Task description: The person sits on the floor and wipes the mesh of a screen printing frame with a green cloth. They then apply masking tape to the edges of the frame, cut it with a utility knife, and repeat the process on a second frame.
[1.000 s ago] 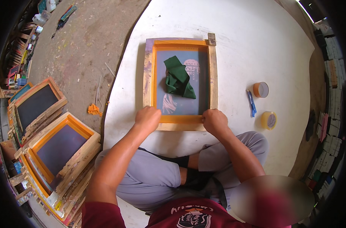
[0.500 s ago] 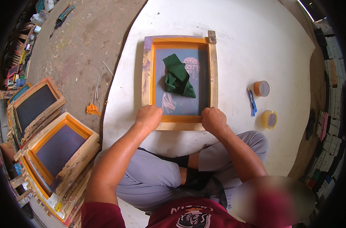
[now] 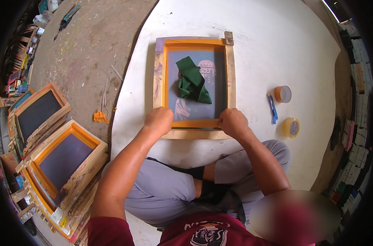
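Observation:
A wooden screen printing frame [image 3: 231,82] lies on the white sheet in front of me, its inner edges covered with orange tape. On its mesh rests a crumpled green cloth [image 3: 191,80], partly over a pale pink printed pattern. My left hand [image 3: 159,121] is closed round the frame's left side near the lower corner. Opposite it, my right hand [image 3: 234,122] grips the right side near the other lower corner, fingers curled over the wood. A small wooden block [image 3: 228,38] sits at the frame's top right corner.
To the right lie a blue cutter knife [image 3: 272,108], a brown tape roll [image 3: 282,94] and a clear yellowish tape roll [image 3: 291,128]. More screen frames [image 3: 77,164] lean at the left, near an orange scrap [image 3: 100,117]. My crossed legs [image 3: 157,184] are close below the frame.
Both hands have slid slightly up along the frame's sides, the right one also a little outward. The frame has shifted very slightly away from me, with the cloth still on it.

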### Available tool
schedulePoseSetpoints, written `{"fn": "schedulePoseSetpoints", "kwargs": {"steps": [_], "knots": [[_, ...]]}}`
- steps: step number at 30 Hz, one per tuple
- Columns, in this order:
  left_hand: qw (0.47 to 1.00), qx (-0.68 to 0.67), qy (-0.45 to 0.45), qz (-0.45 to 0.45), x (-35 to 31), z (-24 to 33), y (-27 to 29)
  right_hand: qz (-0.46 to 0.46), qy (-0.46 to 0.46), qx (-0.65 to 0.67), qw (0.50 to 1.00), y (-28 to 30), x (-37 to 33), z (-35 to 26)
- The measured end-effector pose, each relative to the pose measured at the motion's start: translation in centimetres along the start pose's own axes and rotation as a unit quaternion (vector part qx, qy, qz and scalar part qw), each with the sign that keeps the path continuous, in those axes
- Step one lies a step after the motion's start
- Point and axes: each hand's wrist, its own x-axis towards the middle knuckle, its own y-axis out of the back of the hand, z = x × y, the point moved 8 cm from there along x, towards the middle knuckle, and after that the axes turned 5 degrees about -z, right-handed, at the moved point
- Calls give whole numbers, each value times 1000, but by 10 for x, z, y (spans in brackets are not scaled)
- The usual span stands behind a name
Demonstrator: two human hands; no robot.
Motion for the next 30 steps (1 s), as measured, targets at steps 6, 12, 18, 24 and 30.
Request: {"fn": "schedulePoseSetpoints", "kwargs": {"steps": [6, 12, 18, 24, 30], "knots": [[1000, -12, 0, -4, -6, -2, 5, 8, 16, 22, 1000, 1, -6, 6], [1000, 17, -8, -6, -11, 2, -11, 9, 9, 0, 1000, -17, -3, 4], [999, 34, -14, -14, -9, 4, -13, 2, 10, -19, 1000, -15, -6, -4], [999, 41, -20, -14, -7, 12, -11, -5, 8, -33, 999, -16, -6, -6], [999, 40, -18, -28, -4, 12, -12, -25, 0, -50, 998, -14, -6, -10]]}}
